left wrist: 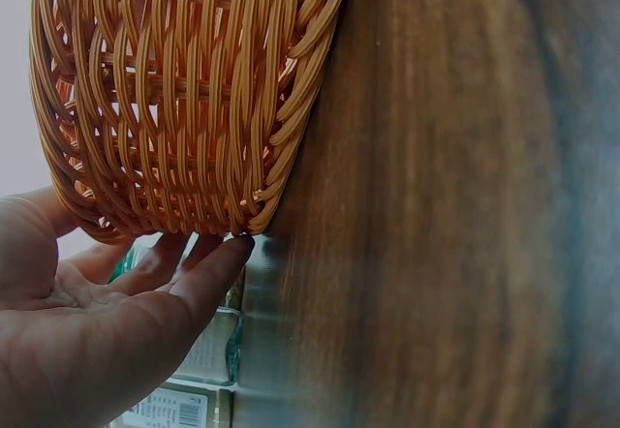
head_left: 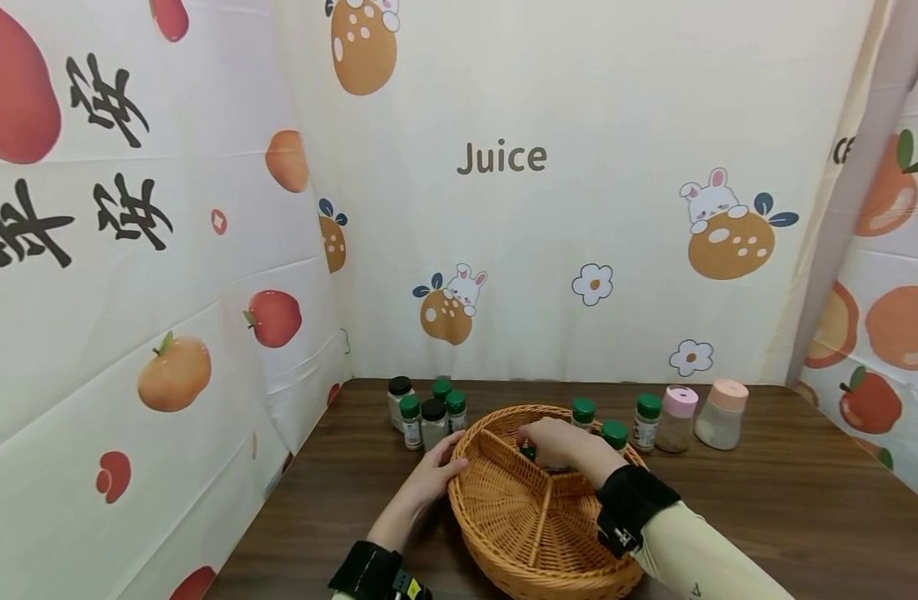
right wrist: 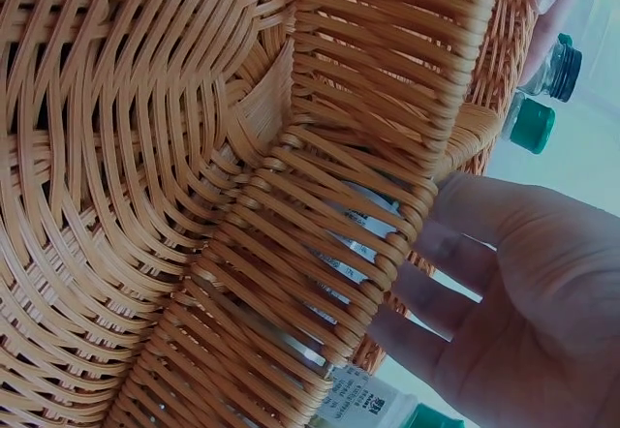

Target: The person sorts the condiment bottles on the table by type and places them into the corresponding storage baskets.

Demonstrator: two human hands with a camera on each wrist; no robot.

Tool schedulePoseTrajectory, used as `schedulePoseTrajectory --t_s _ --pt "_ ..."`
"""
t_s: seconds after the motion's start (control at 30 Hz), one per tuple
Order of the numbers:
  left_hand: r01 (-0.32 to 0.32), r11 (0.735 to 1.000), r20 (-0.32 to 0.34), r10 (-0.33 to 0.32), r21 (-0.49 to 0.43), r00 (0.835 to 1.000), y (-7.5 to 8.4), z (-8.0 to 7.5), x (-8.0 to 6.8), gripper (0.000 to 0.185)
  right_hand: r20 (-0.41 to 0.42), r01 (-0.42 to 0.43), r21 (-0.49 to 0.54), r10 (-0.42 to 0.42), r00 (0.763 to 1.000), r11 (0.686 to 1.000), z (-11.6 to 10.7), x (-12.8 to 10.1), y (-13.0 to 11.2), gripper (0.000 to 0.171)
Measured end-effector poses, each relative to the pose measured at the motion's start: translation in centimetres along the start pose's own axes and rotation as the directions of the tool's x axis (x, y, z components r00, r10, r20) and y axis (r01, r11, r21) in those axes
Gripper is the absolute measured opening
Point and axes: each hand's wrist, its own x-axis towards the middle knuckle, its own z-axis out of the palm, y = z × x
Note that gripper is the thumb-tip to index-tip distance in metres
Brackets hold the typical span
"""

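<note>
A round wicker basket with inner dividers stands on the table. At its left edge my left hand holds it, the thumb at the rim and the fingers along the outer wall. My right hand reaches into the far compartment and grips a small labelled jar with a green cap. Through the slats of the divider, that jar's white label shows in the right wrist view. My right hand partly hides the jar.
Behind the left hand stand several jars with black and green caps. Green-capped jars are beyond the basket's right side. Further right are a pink-lidded jar and a peach-lidded jar. Printed cloth hangs behind the table.
</note>
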Motion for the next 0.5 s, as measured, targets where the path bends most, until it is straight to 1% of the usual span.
schedulePoseTrajectory --t_s 0.2,0.4,0.5 --pt "0.009 1.000 -0.005 -0.009 0.002 1.000 0.2 0.2 0.2 0.055 0.003 0.018 -0.025 -0.018 1.000 1.000 -0.5 -0.5 0.4 0.036" --pt "0.017 1.000 -0.005 -0.017 -0.004 1.000 0.3 0.2 0.2 0.056 0.009 0.069 0.016 -0.069 0.998 0.997 -1.0 -1.0 0.8 0.038" --pt "0.020 1.000 -0.008 -0.020 -0.004 1.000 0.2 0.2 0.1 0.056 0.002 0.071 0.036 -0.072 0.997 0.997 -1.3 -1.1 1.1 0.040"
